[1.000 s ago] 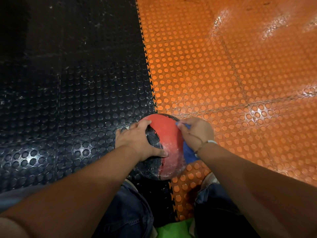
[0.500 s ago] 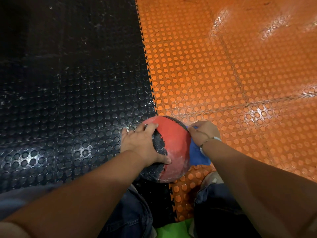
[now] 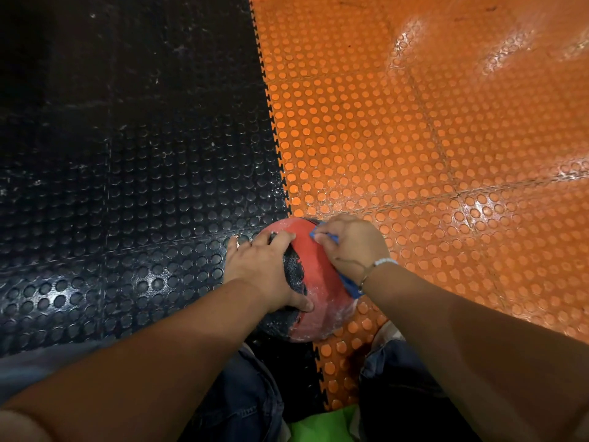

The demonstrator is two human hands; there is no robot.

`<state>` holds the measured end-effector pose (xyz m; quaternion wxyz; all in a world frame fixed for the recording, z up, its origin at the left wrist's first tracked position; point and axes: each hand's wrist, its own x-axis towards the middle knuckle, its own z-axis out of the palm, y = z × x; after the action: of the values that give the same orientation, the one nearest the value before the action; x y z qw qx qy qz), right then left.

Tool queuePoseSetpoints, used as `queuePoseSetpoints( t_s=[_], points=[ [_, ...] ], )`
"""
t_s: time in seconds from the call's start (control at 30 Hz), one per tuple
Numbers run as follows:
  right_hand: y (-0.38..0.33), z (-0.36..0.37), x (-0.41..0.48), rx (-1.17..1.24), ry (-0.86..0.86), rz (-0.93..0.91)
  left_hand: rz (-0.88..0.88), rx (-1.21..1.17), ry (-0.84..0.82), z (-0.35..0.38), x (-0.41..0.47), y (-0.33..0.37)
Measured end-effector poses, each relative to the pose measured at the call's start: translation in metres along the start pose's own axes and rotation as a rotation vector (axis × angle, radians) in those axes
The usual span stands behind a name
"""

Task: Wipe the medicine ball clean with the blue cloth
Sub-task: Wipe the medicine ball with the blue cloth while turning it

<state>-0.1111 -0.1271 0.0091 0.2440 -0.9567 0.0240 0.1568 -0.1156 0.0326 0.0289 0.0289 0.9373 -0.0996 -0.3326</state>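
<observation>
A red and black medicine ball with whitish smears sits on the studded floor between my knees, on the seam of black and orange tiles. My left hand lies spread over its left side, thumb curled onto the near face, holding it steady. My right hand grips the blue cloth and presses it on the ball's upper right side. Only the cloth's edges show, at my fingertips and under my wrist.
Black studded floor tiles lie to the left and orange ones to the right, with glare patches. My knees in dark jeans flank the ball. A green object shows at the bottom edge.
My right hand has slid with the cloth from the ball's right flank up onto its top right. The left hand keeps its hold on the ball.
</observation>
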Motion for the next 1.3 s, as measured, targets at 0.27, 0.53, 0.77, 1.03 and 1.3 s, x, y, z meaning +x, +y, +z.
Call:
queuePoseSetpoints(
  t_s=[0.27,0.53,0.77,1.03,1.3],
  points=[
    [-0.018,-0.002,0.009,0.056,-0.039,0.172,0.02,0.035,0.0,0.001,0.0,0.008],
    [0.003,-0.009,0.006,0.073,-0.026,0.282,0.026,0.012,-0.002,0.001,0.003,0.007],
    [0.008,-0.01,0.006,0.105,-0.017,0.226,0.032,0.009,0.004,0.0,0.001,0.006],
    [0.001,-0.004,0.003,0.125,0.001,0.144,-0.001,-0.009,0.024,0.002,0.004,0.01],
    [0.012,-0.006,0.009,0.432,-0.055,0.197,-0.084,-0.096,0.0,-0.006,0.01,-0.002]
  ],
)
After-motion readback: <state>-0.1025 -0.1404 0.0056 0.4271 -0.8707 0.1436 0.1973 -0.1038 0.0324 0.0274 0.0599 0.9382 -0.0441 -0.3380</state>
